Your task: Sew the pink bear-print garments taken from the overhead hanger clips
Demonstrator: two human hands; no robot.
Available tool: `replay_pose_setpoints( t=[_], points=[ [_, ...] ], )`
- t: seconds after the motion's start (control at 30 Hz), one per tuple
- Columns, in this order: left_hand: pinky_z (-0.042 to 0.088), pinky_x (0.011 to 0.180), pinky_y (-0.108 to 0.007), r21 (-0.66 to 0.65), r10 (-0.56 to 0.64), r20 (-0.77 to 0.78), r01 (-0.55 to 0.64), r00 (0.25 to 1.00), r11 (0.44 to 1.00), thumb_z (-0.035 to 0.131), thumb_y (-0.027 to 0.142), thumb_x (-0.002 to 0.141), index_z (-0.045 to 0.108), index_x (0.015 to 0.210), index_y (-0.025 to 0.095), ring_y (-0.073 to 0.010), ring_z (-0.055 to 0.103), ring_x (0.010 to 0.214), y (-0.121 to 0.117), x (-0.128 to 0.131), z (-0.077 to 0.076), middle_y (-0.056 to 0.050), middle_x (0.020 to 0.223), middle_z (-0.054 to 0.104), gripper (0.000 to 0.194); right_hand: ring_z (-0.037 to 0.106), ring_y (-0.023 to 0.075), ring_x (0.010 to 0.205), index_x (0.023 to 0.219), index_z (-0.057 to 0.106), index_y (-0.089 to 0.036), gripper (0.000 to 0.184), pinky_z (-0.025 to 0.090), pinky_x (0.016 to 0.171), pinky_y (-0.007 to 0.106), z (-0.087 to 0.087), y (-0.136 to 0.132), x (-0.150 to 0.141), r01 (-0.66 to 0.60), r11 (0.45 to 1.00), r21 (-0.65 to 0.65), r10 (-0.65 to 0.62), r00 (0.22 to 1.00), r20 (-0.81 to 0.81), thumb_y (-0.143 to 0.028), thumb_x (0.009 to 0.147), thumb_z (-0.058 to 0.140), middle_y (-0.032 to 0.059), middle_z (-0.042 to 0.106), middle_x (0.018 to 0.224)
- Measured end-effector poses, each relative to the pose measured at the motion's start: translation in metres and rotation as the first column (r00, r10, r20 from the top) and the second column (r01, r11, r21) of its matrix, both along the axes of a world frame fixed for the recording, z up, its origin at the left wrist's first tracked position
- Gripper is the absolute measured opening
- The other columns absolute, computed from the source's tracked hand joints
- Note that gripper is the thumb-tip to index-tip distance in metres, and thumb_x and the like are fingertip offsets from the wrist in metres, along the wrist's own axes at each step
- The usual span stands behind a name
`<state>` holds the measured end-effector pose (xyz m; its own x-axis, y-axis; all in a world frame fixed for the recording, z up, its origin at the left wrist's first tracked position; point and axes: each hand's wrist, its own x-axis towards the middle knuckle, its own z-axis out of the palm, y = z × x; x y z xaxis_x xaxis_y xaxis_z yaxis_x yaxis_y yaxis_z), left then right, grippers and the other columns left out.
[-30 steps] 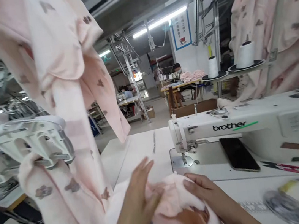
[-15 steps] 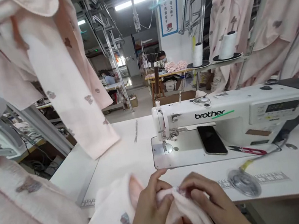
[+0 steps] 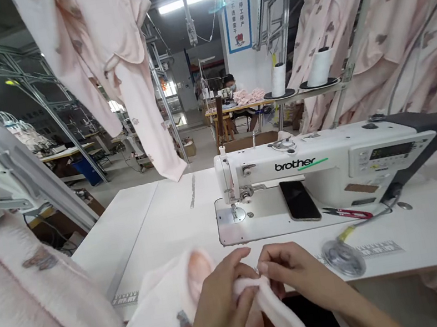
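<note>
A fluffy pale pink garment [image 3: 155, 310] with brown bear prints lies at the table's front edge, its folded opening towards me. My left hand [image 3: 223, 309] grips the garment's rolled edge between thumb and fingers. Close beside it, my right hand [image 3: 292, 269] is closed in a pinch right at that edge. A tiny pale bit shows at its fingertips, too small to name. Both hands are in front of the white sewing machine [image 3: 326, 153], apart from its needle. The garment's lower part is partly hidden by my left hand and forearm.
On the machine bed lies a black phone [image 3: 300, 201], with red thread snips [image 3: 349, 213] beside it. A clear round object [image 3: 344, 257] rests near a ruler strip [image 3: 380, 249]. Pink garments hang left [image 3: 26, 299] and right [image 3: 321, 27]. Thread cones [image 3: 319, 68] stand behind; a person sits farther back.
My right hand has turned and drawn its fingertips into a tighter pinch at the garment's edge. My left hand keeps its hold. The view has shifted, and the hanging garment at left appears farther off.
</note>
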<state>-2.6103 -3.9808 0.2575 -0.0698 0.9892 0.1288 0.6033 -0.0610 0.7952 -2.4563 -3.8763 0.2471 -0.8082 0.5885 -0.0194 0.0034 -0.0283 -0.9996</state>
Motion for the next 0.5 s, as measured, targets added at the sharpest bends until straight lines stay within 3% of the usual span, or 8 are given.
replay_pose_setpoints(
  t=[0.1, 0.2, 0.27, 0.37, 0.43, 0.5],
  points=[
    [0.045, 0.083, -0.03, 0.077, -0.053, -0.061, 0.058, 0.997, 0.995, 0.047, 0.021, 0.086, 0.041, 0.123, 0.032, -0.0173, 0.06, 0.094, -0.003, -0.004, -0.003, 0.0, 0.099, 0.065, 0.039, 0.047, 0.0081, 0.037, 0.066, 0.054, -0.015, 0.036, 0.039, 0.04, 0.019, -0.01, 0.009, -0.007, -0.18, 0.956, -0.23, 0.163, 0.982, -0.091, -0.048, 0.072, 0.066, -0.0035, 0.053, 0.049],
    [0.047, 0.081, -0.029, 0.2, -0.028, -0.099, 0.047, 0.995, 0.979, 0.047, 0.02, 0.087, 0.047, 0.117, 0.032, -0.0165, 0.061, 0.091, -0.001, -0.008, -0.008, 0.0, 0.096, 0.065, 0.032, 0.042, 0.0058, 0.036, 0.062, 0.055, -0.015, 0.034, 0.035, 0.038, 0.016, -0.024, 0.002, -0.017, -0.184, 0.914, -0.361, 0.154, 0.982, -0.111, -0.045, 0.069, 0.067, -0.0051, 0.05, 0.047],
    [0.047, 0.082, -0.029, 0.263, 0.051, -0.109, -0.021, 0.993, 0.965, 0.048, 0.019, 0.086, 0.047, 0.117, 0.032, -0.0165, 0.061, 0.092, 0.0, -0.01, -0.01, 0.0, 0.097, 0.065, 0.034, 0.046, 0.007, 0.042, 0.061, 0.057, -0.015, 0.029, 0.04, 0.045, 0.017, -0.03, -0.009, -0.022, -0.202, 0.893, -0.401, 0.184, 0.979, -0.083, -0.041, 0.069, 0.068, -0.0045, 0.051, 0.049],
    [0.047, 0.084, -0.03, 0.256, 0.135, -0.068, -0.114, 0.988, 0.96, 0.049, 0.021, 0.085, 0.045, 0.121, 0.031, -0.0166, 0.061, 0.093, 0.002, -0.012, -0.009, -0.001, 0.097, 0.065, 0.038, 0.049, 0.0094, 0.052, 0.066, 0.06, -0.015, 0.028, 0.042, 0.054, 0.021, -0.029, -0.02, -0.024, -0.221, 0.922, -0.317, 0.21, 0.975, -0.071, -0.041, 0.075, 0.064, -0.0021, 0.055, 0.057],
    [0.048, 0.081, -0.029, 0.216, 0.149, -0.002, -0.145, 0.989, 0.966, 0.049, 0.022, 0.085, 0.045, 0.12, 0.029, -0.016, 0.061, 0.088, 0.002, -0.01, -0.005, 0.0, 0.093, 0.066, 0.036, 0.048, 0.0098, 0.055, 0.071, 0.059, -0.016, 0.03, 0.04, 0.055, 0.021, -0.022, -0.02, -0.02, -0.053, 0.99, -0.132, 0.042, 0.996, -0.083, -0.044, 0.082, 0.056, -0.0016, 0.055, 0.062],
    [0.048, 0.076, -0.027, 0.178, 0.175, 0.068, -0.185, 0.982, 0.966, 0.049, 0.023, 0.084, 0.045, 0.117, 0.028, -0.0154, 0.062, 0.084, 0.002, -0.008, -0.001, 0.0, 0.089, 0.066, 0.034, 0.051, 0.0112, 0.062, 0.085, 0.06, -0.018, 0.027, 0.042, 0.06, 0.022, -0.013, -0.016, -0.013, 0.164, 0.985, 0.055, -0.156, 0.98, -0.126, -0.042, 0.088, 0.049, -0.0005, 0.057, 0.072]
  ],
)
